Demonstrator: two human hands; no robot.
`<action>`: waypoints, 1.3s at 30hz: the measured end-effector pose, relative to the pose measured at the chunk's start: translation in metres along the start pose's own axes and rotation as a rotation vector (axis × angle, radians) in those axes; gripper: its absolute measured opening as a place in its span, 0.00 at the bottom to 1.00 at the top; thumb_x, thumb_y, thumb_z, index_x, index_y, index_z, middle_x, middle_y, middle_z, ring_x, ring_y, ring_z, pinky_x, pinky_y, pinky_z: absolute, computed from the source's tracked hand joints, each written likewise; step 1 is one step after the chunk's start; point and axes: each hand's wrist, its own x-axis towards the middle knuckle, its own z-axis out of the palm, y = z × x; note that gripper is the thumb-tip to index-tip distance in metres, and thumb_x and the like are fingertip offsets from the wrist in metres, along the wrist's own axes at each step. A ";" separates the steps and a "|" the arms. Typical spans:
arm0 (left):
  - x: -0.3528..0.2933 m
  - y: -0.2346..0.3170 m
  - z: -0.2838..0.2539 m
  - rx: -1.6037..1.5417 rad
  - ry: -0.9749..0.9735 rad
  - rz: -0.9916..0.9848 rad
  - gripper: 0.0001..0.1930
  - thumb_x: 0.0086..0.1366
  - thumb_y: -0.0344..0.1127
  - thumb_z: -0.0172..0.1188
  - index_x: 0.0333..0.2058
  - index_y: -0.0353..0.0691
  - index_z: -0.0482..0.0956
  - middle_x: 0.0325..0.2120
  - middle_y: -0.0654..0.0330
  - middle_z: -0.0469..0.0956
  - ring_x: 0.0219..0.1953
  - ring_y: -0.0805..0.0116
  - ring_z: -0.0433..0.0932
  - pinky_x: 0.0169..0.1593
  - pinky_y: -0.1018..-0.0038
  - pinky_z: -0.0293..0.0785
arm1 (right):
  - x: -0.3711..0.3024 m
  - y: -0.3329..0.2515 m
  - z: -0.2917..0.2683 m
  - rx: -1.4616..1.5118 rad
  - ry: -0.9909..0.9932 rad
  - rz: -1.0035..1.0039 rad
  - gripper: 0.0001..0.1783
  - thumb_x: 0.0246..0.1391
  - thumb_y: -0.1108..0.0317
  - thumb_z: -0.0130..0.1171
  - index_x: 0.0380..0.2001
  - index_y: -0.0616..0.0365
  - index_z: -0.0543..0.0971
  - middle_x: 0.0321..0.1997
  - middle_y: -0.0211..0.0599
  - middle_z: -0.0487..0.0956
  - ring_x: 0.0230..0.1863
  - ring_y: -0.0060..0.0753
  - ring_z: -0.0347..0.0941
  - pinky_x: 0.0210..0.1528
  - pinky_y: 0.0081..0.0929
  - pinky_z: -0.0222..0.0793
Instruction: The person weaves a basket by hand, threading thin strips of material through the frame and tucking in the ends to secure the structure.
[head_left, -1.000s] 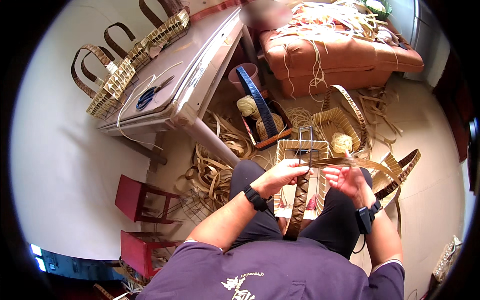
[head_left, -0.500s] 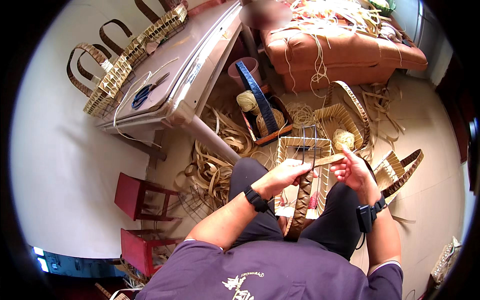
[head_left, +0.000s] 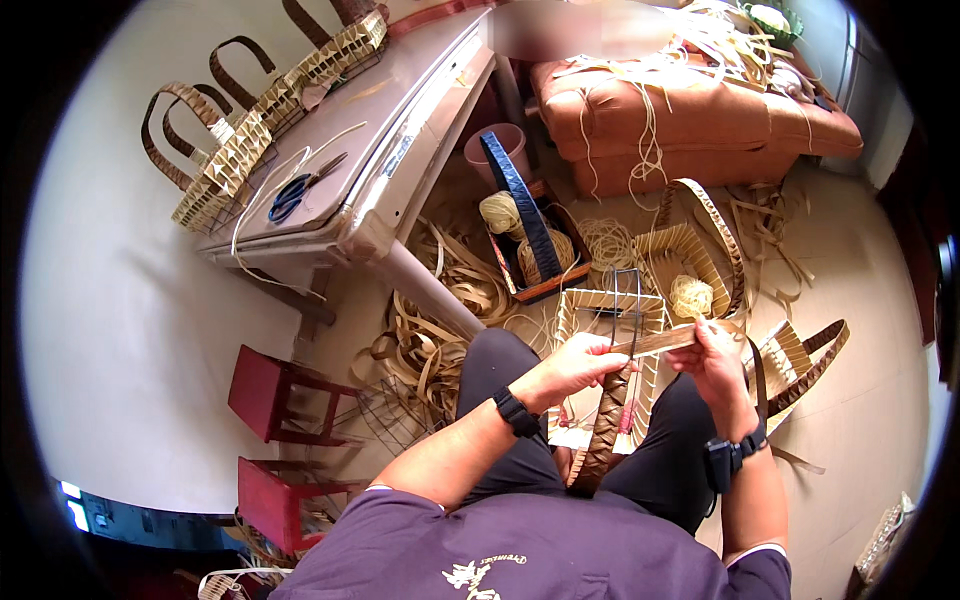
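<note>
Between my knees stands a cream woven basket [head_left: 648,395] with a tall wire handle. Braided brown strip [head_left: 604,432] covers the near part of this handle, while the far part is bare dark wire [head_left: 626,288]. My left hand [head_left: 585,364] pinches the handle where the braid meets the bare wire. From there a flat brown strip [head_left: 655,342] stretches to my right hand [head_left: 716,362], whose fingers are closed on it. The strip's loose tail hangs past my right wrist.
Beyond are a blue-handled basket [head_left: 540,245] holding twine balls and a cream basket [head_left: 690,245] with another ball. One more basket [head_left: 785,360] lies right. Strip coils [head_left: 430,335] cover the floor left, beside a table [head_left: 330,150] with scissors [head_left: 290,197] and red stools [head_left: 265,392].
My right hand has closed on the strip and turned inward, a little lower. The strip now shows a darker, wider face. The whole view has shifted slightly.
</note>
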 end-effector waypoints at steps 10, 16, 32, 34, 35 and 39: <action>-0.023 0.037 0.029 0.683 0.279 0.066 0.23 0.64 0.49 0.64 0.21 0.33 0.82 0.14 0.57 0.77 0.19 0.73 0.76 0.26 0.68 0.71 | -0.033 -0.103 0.137 -0.790 -0.094 -0.251 0.21 0.61 0.60 0.61 0.17 0.61 0.79 0.14 0.32 0.78 0.12 0.21 0.71 0.16 0.22 0.63; -0.003 0.001 0.022 0.723 0.519 0.331 0.26 0.68 0.55 0.57 0.28 0.32 0.82 0.17 0.42 0.76 0.20 0.49 0.80 0.29 0.60 0.73 | -0.005 -0.082 0.152 -0.900 -0.228 -0.281 0.15 0.58 0.65 0.64 0.23 0.67 0.82 0.16 0.33 0.79 0.20 0.24 0.78 0.23 0.25 0.72; -0.001 0.026 -0.007 0.618 0.064 0.076 0.30 0.72 0.53 0.47 0.23 0.33 0.83 0.16 0.55 0.81 0.22 0.62 0.83 0.32 0.65 0.79 | -0.029 0.029 0.113 -0.079 -0.174 -0.110 0.20 0.72 0.56 0.49 0.42 0.64 0.78 0.29 0.35 0.81 0.28 0.27 0.79 0.30 0.24 0.77; -0.002 0.027 -0.006 0.966 0.275 0.276 0.29 0.68 0.57 0.52 0.23 0.36 0.84 0.21 0.48 0.82 0.29 0.49 0.83 0.38 0.56 0.77 | -0.031 0.036 0.118 -0.045 -0.041 -0.102 0.22 0.72 0.53 0.49 0.41 0.64 0.78 0.28 0.36 0.81 0.26 0.27 0.79 0.27 0.25 0.79; 0.002 0.031 -0.009 0.970 0.249 0.262 0.29 0.67 0.57 0.53 0.24 0.36 0.85 0.21 0.47 0.82 0.30 0.47 0.83 0.38 0.55 0.77 | -0.031 0.037 0.121 -0.077 -0.020 -0.143 0.22 0.72 0.52 0.49 0.42 0.64 0.78 0.28 0.37 0.81 0.24 0.27 0.79 0.25 0.25 0.80; 0.017 0.028 -0.016 0.883 0.370 0.324 0.30 0.65 0.64 0.56 0.28 0.38 0.87 0.22 0.48 0.82 0.28 0.54 0.84 0.36 0.60 0.78 | -0.030 0.042 0.127 -0.093 0.014 -0.163 0.24 0.71 0.50 0.49 0.42 0.65 0.77 0.28 0.40 0.81 0.19 0.27 0.76 0.20 0.23 0.74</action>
